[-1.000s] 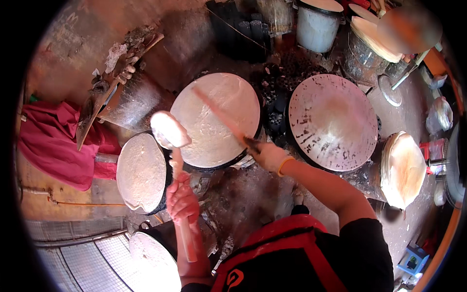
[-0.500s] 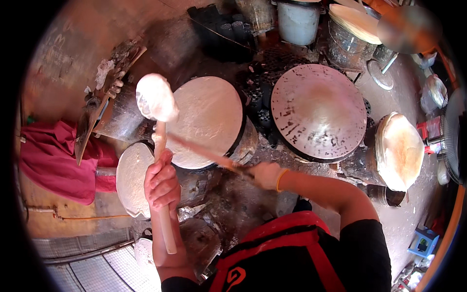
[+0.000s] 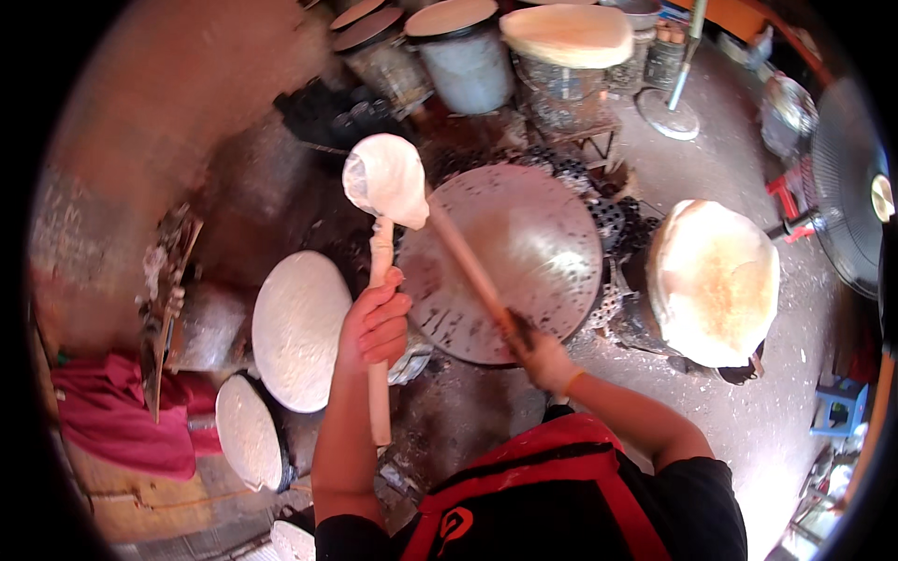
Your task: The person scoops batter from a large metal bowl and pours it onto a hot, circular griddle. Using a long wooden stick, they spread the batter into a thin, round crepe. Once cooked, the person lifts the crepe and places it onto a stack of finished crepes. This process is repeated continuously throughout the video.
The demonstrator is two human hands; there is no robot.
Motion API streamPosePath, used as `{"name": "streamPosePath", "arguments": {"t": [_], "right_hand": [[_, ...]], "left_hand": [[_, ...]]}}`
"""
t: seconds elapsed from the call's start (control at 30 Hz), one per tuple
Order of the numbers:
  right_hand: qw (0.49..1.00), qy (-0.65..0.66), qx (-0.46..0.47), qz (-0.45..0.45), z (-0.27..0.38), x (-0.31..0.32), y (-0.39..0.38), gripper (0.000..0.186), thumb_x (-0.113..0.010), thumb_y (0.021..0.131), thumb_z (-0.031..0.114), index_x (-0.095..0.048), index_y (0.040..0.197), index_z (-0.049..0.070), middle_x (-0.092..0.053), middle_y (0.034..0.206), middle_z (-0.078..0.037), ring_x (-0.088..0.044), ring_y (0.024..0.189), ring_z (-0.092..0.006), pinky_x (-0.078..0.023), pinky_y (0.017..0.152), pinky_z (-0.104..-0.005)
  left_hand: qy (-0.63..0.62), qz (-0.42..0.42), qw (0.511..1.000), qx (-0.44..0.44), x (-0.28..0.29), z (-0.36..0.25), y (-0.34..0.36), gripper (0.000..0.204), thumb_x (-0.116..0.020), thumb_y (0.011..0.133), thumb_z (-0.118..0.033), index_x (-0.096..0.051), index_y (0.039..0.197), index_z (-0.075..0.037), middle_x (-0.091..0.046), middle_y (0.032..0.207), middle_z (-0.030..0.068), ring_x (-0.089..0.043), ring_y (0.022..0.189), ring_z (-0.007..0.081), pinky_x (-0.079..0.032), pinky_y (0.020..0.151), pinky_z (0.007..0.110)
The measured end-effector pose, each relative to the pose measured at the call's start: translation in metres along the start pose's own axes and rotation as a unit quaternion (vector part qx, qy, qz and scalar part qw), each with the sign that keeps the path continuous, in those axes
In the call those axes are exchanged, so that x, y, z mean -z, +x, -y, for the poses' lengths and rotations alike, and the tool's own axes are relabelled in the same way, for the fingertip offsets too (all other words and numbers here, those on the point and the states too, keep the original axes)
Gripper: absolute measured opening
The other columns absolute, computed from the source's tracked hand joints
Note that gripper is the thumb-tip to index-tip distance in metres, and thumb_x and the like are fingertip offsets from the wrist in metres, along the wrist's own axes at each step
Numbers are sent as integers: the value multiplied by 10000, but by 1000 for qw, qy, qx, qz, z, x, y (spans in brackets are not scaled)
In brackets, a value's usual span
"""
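My left hand (image 3: 381,323) is wrapped around the wooden handle of a ladle (image 3: 383,178), held upright. Thick pale batter coats the ladle's round head. In my right hand (image 3: 544,363) is a wooden stick (image 3: 466,262), dark near my grip. It slants up and left over a round, domed metal griddle (image 3: 524,224), and its far end passes close to the ladle head, where I cannot make out its shape. Dark specks dot the griddle. Left of my left hand, a second round griddle (image 3: 301,327) is covered with a pale sheet of batter; another batter-covered griddle (image 3: 249,432) sits nearer.
A stack of thin round flatbreads (image 3: 718,280) tops a drum at the right. Metal drums (image 3: 468,75) line the back, one bearing more flatbreads (image 3: 569,35). A fan (image 3: 847,187) and a blue stool (image 3: 839,407) stand far right. Red cloth (image 3: 126,411) hangs at left.
My view has turned to the right. The ladle and stick have shifted from beside the batter-covered griddle to over the bare, speckled griddle, both still in my hands.
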State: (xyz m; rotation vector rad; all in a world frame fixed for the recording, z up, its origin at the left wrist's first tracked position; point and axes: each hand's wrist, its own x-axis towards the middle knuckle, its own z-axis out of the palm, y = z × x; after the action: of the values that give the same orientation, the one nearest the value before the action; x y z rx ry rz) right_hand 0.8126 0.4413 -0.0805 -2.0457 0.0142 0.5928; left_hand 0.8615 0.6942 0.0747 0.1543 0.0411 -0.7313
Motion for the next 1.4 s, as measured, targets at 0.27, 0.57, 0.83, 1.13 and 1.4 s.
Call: {"name": "streamPosePath", "arguments": {"t": [0.27, 0.57, 0.83, 1.13, 1.4], "right_hand": [[979, 136, -54, -143, -54, 140, -28, 475, -517, 917, 322, -422, 1348, 148, -599, 1126, -201, -585, 1047, -341, -461, 861, -360], [992, 63, -106, -23, -46, 123, -64, 528, -499, 898, 412, -351, 1388, 282, -590, 1107, -224, -566, 1045, -373, -463, 873, -420], [994, 30, -48, -97, -38, 88, -10, 515, -454, 901, 459, -340, 1386, 327, -585, 1090, -241, -547, 1034, -412, -451, 869, -430], [997, -7, -18, -74, 12, 47, 29, 495, -468, 931, 373, -368, 1390, 216, -612, 1071, -214, -608, 952, -328, -480, 802, -367], [983, 106, -125, -87, 11, 66, -11, 477, -453, 936, 375, -367, 1387, 248, -613, 1094, -203, -607, 979, -365, -481, 824, -405]], "left_hand": [[364, -273, 890, -11, 67, 63, 143, 79, -511, 922, -142, -435, 938, -151, -368, 572, -29, -322, 342, 63, -262, 281, 239], [886, -349, 281, -120, 133, 39, 148, 397, -545, 874, -194, -375, 1215, -81, -609, 844, 226, -600, 757, 422, -475, 630, 482], [758, -370, 416, -341, 108, -4, 101, 272, -540, 872, -163, -411, 1084, -51, -555, 678, 134, -556, 532, 318, -451, 483, 408], [370, -355, 840, -178, 71, 21, 52, 158, -535, 882, -110, -389, 932, -141, -370, 540, -9, -327, 316, 90, -270, 269, 253], [376, -392, 803, -244, 83, 3, -3, 162, -522, 882, -88, -381, 941, -143, -380, 550, -1, -328, 319, 91, -267, 268, 249]]}}
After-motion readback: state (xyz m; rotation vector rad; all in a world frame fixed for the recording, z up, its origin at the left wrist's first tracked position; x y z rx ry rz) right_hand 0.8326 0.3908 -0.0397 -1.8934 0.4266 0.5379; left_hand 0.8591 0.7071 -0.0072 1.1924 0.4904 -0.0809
